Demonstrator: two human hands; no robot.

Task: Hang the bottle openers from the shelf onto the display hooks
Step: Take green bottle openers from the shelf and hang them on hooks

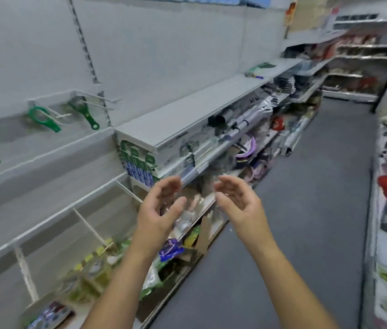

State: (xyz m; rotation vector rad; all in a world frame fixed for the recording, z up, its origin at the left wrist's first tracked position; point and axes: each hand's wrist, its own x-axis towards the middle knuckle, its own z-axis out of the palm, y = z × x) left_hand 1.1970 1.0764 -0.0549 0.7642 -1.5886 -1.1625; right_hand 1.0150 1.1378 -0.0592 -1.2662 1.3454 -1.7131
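Blurred shop aisle, shelf goods (225, 136) indistinct — left hand (161, 207) and right hand (237, 200) empty, fingers (170, 184) loosely apart.

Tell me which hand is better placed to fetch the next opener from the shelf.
Probably the left. The left hand is empty and sits nearer the green and blue stack at the end of the shelf and the display hooks; the right hand, also empty, is on the aisle side.

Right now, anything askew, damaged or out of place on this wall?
Nothing visibly damaged or spilled; the view is blurry. The left green opener and the right green opener hang slanted on the display hooks, and a loose pile of green and blue items lies far along the shelf top.
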